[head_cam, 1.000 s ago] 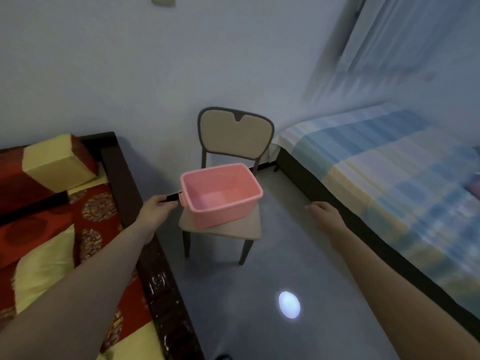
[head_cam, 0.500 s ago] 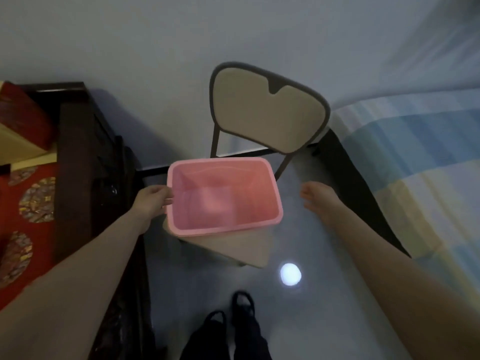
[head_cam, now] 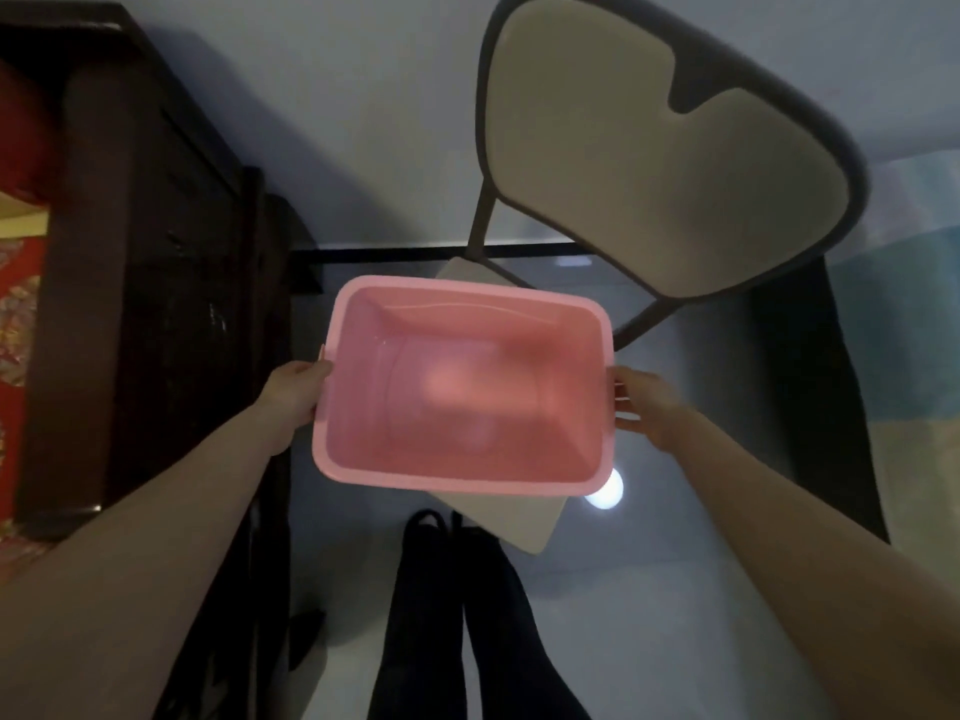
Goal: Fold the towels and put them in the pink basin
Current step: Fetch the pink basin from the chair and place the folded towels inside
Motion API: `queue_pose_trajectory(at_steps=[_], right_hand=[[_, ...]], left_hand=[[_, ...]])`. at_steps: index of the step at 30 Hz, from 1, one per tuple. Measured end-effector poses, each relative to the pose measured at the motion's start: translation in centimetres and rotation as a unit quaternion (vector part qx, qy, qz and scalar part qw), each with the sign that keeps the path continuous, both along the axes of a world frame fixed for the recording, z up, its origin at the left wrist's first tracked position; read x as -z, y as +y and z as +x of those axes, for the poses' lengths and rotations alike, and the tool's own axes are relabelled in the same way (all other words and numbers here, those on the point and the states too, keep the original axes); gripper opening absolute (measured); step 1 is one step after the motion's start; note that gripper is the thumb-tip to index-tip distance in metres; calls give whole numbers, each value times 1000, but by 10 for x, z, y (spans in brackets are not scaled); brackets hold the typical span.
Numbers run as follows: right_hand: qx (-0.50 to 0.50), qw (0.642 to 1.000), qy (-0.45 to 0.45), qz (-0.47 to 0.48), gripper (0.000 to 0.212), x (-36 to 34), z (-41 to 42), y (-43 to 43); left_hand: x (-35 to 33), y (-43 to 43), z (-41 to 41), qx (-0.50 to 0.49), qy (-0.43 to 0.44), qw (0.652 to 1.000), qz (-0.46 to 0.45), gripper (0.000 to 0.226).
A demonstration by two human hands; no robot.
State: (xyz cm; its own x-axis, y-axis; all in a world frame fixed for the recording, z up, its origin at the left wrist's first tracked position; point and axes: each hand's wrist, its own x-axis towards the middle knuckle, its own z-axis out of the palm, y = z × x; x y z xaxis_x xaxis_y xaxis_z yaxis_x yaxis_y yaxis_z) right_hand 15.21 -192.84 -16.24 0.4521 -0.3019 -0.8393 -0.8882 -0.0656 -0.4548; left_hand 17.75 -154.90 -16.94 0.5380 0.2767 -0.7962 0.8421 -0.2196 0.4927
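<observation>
The pink basin [head_cam: 467, 475] is empty and sits over the beige seat of a chair [head_cam: 649, 163] right below me. My left hand [head_cam: 293, 392] grips the basin's left rim, fingers hidden under the edge. My right hand [head_cam: 641, 405] holds the right rim, fingers curled against it. No towel is in view.
A dark wooden bed frame [head_cam: 150, 283] with red patterned bedding [head_cam: 18, 304] stands at the left. A second bed with a blue and yellow checked cover [head_cam: 904, 366] is at the right. My dark-trousered legs [head_cam: 462, 615] stand on the grey floor before the chair.
I have stepped closer and the view has tilted down over the chair. My right hand moved in from the open air and took the basin's right rim; the left stayed on the left rim.
</observation>
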Motion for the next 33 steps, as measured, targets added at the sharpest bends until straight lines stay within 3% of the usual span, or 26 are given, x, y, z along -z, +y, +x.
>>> queue_pose_trajectory(at_steps=[4,9,12,16,20,26,33], right_hand=[[2,1000,19,11,21,4,3,-5],[16,1000,19,4,32,5,2,-7],[42,999,12,-8,30,-1,0,-4],[21,1000,5,-2,33,-22,-9,-8],[-29,999,-46,6,45,-66,-13,-12],[-55,995,-84,22,41,-141,2,2],[-177,971,-144,74,39,-221,19,72]], left_hand=[[0,0,2,-21,17,999,-29,39],[1,-2,3,63,14,996,63,72],[-3,-7,-1,69,-14,994,83,62],[-21,1,-9,68,-26,996,45,49],[-66,14,-17,50,-52,997,-2,48],[-157,41,-48,21,-14,998,-53,44],[-238,82,-149,-150,-89,984,-28,42]])
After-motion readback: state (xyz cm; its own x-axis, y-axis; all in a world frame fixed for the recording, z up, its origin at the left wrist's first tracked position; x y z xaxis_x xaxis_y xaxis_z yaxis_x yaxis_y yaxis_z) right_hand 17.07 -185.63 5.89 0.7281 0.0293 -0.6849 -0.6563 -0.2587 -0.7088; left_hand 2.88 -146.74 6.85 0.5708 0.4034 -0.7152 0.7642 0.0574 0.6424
